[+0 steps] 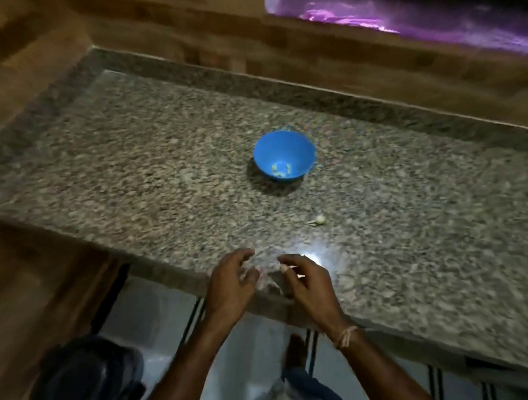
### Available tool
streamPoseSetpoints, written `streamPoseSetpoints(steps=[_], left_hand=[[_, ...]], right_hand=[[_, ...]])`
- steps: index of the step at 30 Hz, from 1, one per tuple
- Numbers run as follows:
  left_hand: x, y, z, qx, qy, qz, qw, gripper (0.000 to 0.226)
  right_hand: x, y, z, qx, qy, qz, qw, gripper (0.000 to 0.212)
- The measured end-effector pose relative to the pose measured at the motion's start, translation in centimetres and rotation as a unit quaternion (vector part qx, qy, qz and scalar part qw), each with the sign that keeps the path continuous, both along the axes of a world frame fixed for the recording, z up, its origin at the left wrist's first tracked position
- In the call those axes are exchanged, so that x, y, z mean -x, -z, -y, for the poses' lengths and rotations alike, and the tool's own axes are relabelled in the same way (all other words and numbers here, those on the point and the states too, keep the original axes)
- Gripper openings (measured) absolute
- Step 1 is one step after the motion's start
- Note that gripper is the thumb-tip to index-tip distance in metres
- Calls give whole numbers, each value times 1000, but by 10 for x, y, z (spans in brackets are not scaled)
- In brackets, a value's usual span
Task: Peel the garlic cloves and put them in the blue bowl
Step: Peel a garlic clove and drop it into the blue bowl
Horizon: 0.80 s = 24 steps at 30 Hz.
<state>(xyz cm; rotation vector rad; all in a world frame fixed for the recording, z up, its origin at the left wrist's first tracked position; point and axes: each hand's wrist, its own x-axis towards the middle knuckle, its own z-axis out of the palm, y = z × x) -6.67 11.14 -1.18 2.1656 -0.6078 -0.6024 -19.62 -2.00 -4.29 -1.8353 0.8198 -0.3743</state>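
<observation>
The blue bowl [284, 150] stands in the middle of the granite counter [130, 164], with a few pale peeled garlic cloves [281, 171] at its bottom. A small white garlic piece with a stalk [317, 220] lies on the counter to the right of and nearer than the bowl. Both hands hover over the counter's front edge, well short of the bowl. My right hand [308, 282] has its fingers curled and pinches a small pale garlic clove [284, 269] at its fingertips. My left hand [230, 282] is beside it with loosely spread fingers, holding nothing. The picture is blurred.
Wooden panels [341, 71] back the counter, and a purple-lit opening [415, 14] sits at the top right. Below the counter edge are a tiled floor [158, 314], a dark bag [85, 380] at the lower left and my foot [295, 349].
</observation>
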Motion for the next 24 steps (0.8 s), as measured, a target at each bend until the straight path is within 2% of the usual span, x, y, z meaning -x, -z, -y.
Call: streamPoseSetpoints(steps=[8,11,15,18,24], left_hand=[[18,28,125,-54,87,67,992,41],[17,42,140,-64,105,103,987,31],[15,47,150,-71,108,115,985,21],[11,41,152,-41,74,105,991,27],[-56,-6,206,29,-53,173,983,6]], right_hand=[[19,17,134,90,55,-36,994,27],[9,26,165,168,28,-96,981,32],[-7,34,187,209,-19,-159,965,40],[-15,35,192,237,-27,-193,952,46],[-21,27,189,234,-12,-225,946,48]])
